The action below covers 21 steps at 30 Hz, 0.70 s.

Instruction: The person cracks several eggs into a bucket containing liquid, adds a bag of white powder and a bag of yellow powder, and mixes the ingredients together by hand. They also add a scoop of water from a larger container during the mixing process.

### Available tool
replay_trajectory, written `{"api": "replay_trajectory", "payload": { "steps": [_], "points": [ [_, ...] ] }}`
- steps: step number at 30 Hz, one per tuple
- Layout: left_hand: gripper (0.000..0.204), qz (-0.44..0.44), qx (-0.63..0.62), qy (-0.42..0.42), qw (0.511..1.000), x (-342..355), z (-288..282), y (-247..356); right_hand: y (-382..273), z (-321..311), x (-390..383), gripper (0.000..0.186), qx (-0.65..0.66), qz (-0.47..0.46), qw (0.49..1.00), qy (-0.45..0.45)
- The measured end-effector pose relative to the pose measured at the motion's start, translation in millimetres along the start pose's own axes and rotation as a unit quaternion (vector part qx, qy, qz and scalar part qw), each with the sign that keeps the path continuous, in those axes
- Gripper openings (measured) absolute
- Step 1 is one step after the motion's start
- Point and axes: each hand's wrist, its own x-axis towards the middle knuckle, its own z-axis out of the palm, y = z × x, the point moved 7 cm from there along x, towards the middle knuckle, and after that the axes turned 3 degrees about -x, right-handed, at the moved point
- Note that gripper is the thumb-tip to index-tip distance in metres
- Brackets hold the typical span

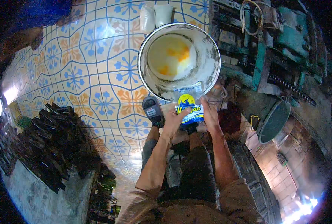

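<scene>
I hold a salt packet (pixel 186 100) of clear, blue and yellow plastic over the near rim of a big round bucket (pixel 210 56). My left hand (pixel 172 122) grips the packet's lower left side, its thumb lying across the front. On the opposite edge, my right hand (pixel 210 115) pinches the plastic. The packet's top end points into the bucket; whether it is torn cannot be told. Inside the bucket, whose pale walls are stained dark, there is whitish stuff with orange-yellow patches (pixel 179 54).
Two white bags (pixel 156 16) stand behind the bucket on the patterned tile floor (pixel 98 71). Green machinery (pixel 261 63) with a metal screw occupies the right, near a dark round tub (pixel 274 121). Dark stacked pieces (pixel 50 138) lie at left. My sandalled foot (pixel 153 111) is close to the bucket.
</scene>
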Motion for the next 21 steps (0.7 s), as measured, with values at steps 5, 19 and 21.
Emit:
{"api": "replay_trajectory", "payload": {
  "steps": [5,19,21],
  "points": [
    [0.030,-0.032,0.031,-0.035,0.998,6.0,0.9,-10.2,19.7,-5.3,8.6,0.056,0.034,-0.021,0.998,0.048],
    [0.026,0.015,0.009,-0.011,1.000,3.1,3.5,-0.3,0.0,-1.0,-12.4,0.057,0.193,0.090,0.977,-0.005],
    [0.024,0.035,0.014,-0.036,0.999,4.7,5.1,-0.7,17.3,2.2,0.9,0.055,0.211,0.069,0.975,-0.005]
  ]
}}
